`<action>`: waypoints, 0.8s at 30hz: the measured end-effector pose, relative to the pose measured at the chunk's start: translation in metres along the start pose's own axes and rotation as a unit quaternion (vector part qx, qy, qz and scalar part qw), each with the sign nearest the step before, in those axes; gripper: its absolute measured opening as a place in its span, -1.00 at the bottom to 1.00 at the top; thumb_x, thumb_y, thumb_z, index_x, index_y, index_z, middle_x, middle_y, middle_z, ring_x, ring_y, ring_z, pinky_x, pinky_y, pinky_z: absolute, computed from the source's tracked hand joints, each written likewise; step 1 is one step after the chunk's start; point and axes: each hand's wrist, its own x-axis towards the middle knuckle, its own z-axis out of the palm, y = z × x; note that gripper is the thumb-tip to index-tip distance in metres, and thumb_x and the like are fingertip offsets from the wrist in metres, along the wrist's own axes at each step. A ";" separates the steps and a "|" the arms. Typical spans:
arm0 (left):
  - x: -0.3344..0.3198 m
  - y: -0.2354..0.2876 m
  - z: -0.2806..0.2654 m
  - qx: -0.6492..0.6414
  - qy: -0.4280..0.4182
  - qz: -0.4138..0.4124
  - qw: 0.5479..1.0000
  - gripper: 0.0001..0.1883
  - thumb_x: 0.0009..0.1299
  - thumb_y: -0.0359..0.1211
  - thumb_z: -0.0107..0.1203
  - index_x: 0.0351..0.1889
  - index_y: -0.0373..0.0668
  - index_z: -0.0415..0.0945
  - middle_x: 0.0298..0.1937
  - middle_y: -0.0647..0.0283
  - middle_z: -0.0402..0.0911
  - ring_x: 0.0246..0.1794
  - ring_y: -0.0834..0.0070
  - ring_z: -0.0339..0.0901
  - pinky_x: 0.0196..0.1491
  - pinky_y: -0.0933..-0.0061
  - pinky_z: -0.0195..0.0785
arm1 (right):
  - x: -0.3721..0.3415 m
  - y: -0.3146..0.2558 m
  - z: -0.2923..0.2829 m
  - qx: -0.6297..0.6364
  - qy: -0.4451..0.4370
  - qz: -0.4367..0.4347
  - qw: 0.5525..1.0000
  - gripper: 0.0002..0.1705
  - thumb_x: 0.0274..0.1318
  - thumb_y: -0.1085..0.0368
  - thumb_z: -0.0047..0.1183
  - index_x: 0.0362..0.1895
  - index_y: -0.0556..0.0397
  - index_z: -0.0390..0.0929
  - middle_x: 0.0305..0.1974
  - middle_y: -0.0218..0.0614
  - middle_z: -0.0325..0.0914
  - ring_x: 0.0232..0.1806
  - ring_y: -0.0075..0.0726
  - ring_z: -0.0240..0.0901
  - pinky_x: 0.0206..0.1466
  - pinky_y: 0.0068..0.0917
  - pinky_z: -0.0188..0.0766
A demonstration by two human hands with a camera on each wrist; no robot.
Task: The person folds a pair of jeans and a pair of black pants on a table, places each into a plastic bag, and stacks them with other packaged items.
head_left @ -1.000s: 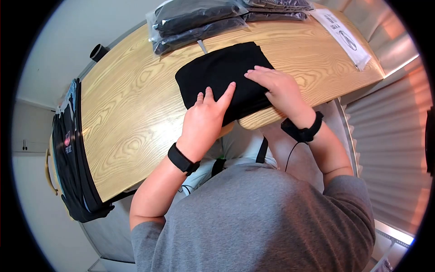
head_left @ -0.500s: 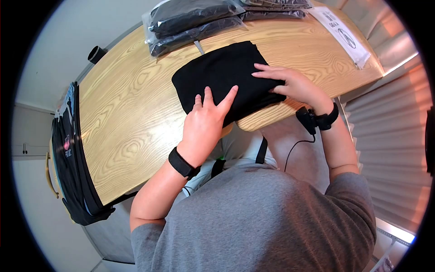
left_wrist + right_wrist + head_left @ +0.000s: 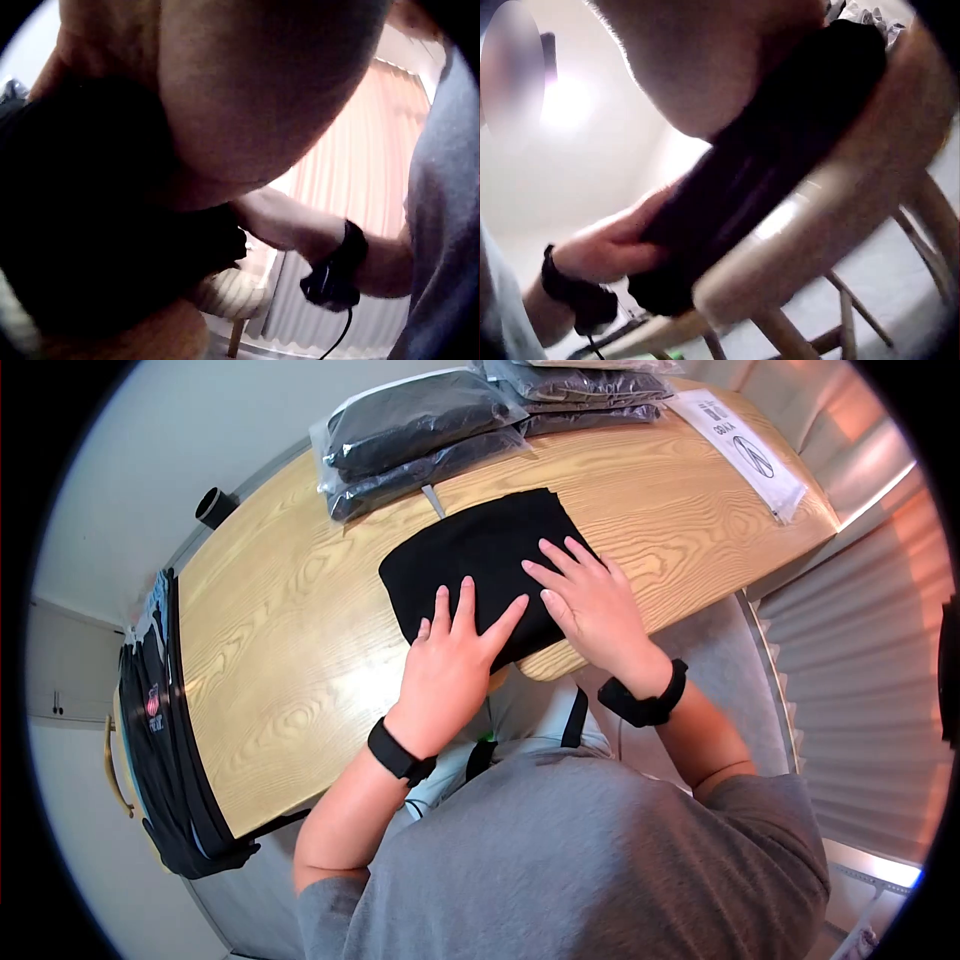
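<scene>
A folded black cloth [image 3: 470, 550] lies on the wooden table near its front edge. My left hand [image 3: 450, 660] rests on its lower left part, fingers spread and straight. On the right part of the cloth lies my right hand [image 3: 595, 610], its fingers extended over the fabric. The left wrist view shows the dark cloth [image 3: 90, 225] beneath the near hand, with the right hand's wrist behind. In the right wrist view the cloth [image 3: 757, 165] is seen edge-on, and the left hand [image 3: 607, 247] touches its far end.
Bagged dark garments [image 3: 420, 425] are stacked at the table's back. A white printed plastic bag [image 3: 740, 450] lies at the back right. Dark clothes [image 3: 165, 730] hang over the left end, and a black cup-like object [image 3: 215, 507] stands by the back left edge.
My right hand has moved off the cloth's right edge and back onto its top, fingers now pointing up and left. The left hand stays on the cloth. The head view has shifted slightly.
</scene>
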 end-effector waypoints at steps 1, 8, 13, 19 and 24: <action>-0.003 -0.002 -0.002 -0.053 -0.017 0.011 0.998 -0.19 0.14 -0.49 0.10 0.38 0.26 0.13 0.34 -0.20 0.13 0.29 -0.20 0.18 0.03 -0.06 0.37 | -0.002 0.000 0.000 0.005 0.003 0.004 1.000 -0.58 0.22 0.07 -0.11 0.14 -0.21 0.48 0.26 -0.31 0.32 0.32 -0.08 0.15 0.29 0.04 0.05; -0.008 -0.004 -0.004 -0.141 -0.072 0.033 0.987 -0.19 0.14 -0.36 0.28 0.38 0.21 0.17 0.46 -0.08 -0.10 0.43 -0.20 -0.12 0.26 -0.33 -0.03 | -0.005 0.047 -0.019 0.189 -0.084 -0.101 0.973 -0.52 0.19 0.11 0.01 0.20 -0.15 0.41 0.31 -0.18 0.23 0.34 -0.04 0.13 0.37 -0.15 0.04; -0.007 0.001 -0.008 -0.135 -0.111 0.017 0.984 -0.09 0.00 -0.52 0.30 0.37 0.15 0.17 0.47 -0.09 -0.14 0.44 -0.23 -0.17 0.29 -0.31 -0.08 | 0.017 0.170 -0.073 0.149 0.011 0.163 0.975 -0.59 0.10 0.16 0.07 0.03 0.04 0.53 0.04 -0.03 0.50 0.08 0.00 0.43 0.14 -0.25 0.36; -0.002 0.006 -0.014 -0.148 -0.131 -0.002 0.980 -0.17 0.04 -0.45 0.30 0.33 0.17 0.24 0.44 -0.15 -0.10 0.42 -0.27 -0.14 0.23 -0.42 -0.08 | 0.026 0.351 -0.112 -0.161 0.043 0.380 0.910 -0.65 0.07 0.22 0.07 -0.06 0.11 0.54 -0.16 0.01 0.58 -0.09 0.10 0.50 -0.02 -0.20 0.42; -0.005 0.003 -0.005 -0.144 -0.137 -0.002 0.980 -0.12 -0.04 -0.42 0.32 0.33 0.03 0.23 0.47 -0.14 -0.14 0.44 -0.24 -0.20 0.27 -0.38 -0.15 | 0.012 0.421 -0.095 -0.273 -0.006 0.429 0.861 -0.72 0.14 0.27 -0.08 -0.13 0.18 0.49 -0.16 0.04 0.57 -0.08 0.02 0.52 -0.02 -0.16 0.42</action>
